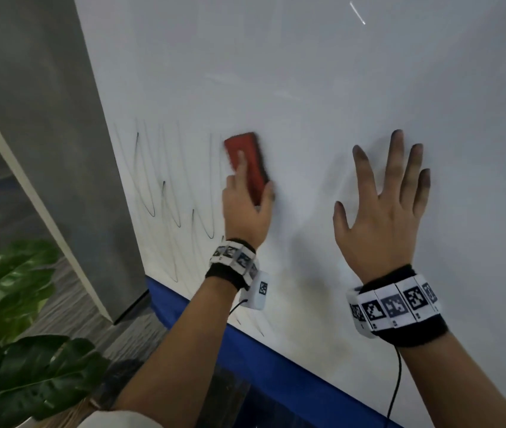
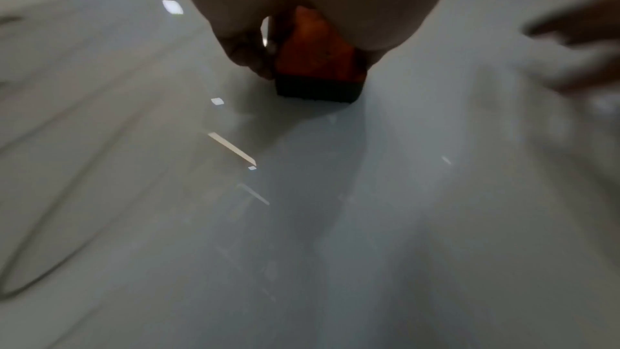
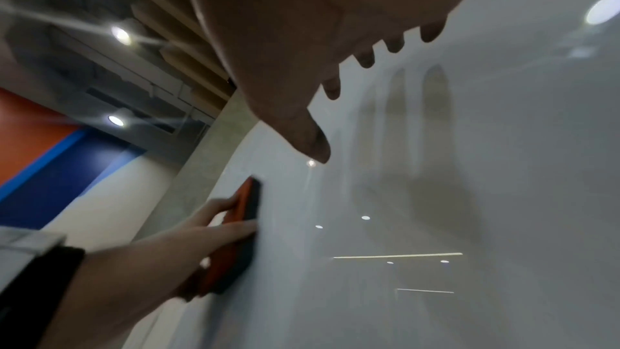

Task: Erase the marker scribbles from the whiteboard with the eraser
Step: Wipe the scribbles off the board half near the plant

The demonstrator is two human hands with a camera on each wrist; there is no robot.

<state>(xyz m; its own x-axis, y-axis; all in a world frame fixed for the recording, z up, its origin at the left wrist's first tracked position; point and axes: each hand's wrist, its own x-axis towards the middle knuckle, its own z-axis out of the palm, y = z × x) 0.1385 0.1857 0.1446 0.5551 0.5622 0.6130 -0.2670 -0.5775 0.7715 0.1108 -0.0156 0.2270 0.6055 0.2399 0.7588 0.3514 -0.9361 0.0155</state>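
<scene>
Whiteboard (image 1: 307, 88): upright white glossy panel. A blue strip (image 1: 276, 366) runs along its lower edge. A grey column (image 1: 45, 134) stands against its left edge.
Scribbles (image 1: 165, 186): black zigzag marker lines on the lower-left part of the board, between the left edge and the eraser. Fainter strokes reach down to the lower edge. The board to the right of the eraser shows only a faint grey haze.
Eraser (image 1: 245, 162): red block with a dark pad on its underside. The pad lies flat against the board at the right-hand end of the scribbles. Its long axis runs nearly up and down, leaning slightly. Its outline is motion-blurred in the head view.
Left hand (image 1: 245, 205): grasps the lower half of the eraser. The thumb lies along one long side, the fingers (image 1: 239, 168) over the red back and the other side. The left wrist view shows the red back and dark pad between thumb and fingers.
Right hand (image 1: 384, 211): released, with fingers straight and spread, held flat at the board well to the right of the eraser. Contact with the surface cannot be confirmed. The fingertips are smudged dark. It holds nothing.
Wristbands (image 1: 393, 304): black bands with square-coded markers, one on each wrist, each with a cable.
Plant (image 1: 14, 335): green leaves at lower left, below the column.
</scene>
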